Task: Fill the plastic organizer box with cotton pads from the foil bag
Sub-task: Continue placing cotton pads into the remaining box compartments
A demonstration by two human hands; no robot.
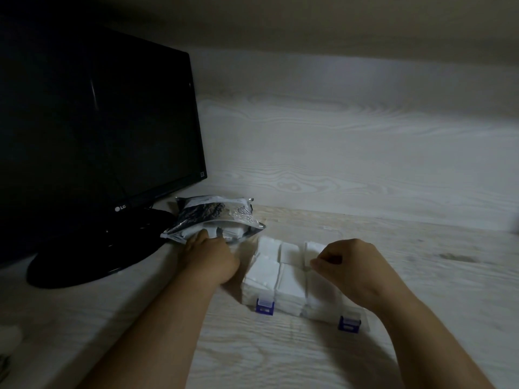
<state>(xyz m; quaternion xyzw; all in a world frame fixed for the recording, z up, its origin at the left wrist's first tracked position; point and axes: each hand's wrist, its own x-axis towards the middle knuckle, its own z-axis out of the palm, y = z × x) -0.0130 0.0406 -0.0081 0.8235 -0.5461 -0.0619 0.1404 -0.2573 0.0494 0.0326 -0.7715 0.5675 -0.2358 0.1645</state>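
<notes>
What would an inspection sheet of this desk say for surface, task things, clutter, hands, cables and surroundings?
Surface: pale wood-grain desk, dimly lit.
Job's things: foil bag open beside the monitor base; plastic organizer box with purple latches, compartments holding white cotton pads.
Clutter: pale shape at left edge, too dark to identify.
Hands: left hand reaches into the bag's mouth, fingertips hidden; right hand, fingers curled, over the box's far right compartment, grip unclear.
Cables: nothing seen.
Surroundings: black monitor, off, at left; wood-grain wall panel behind.
</notes>
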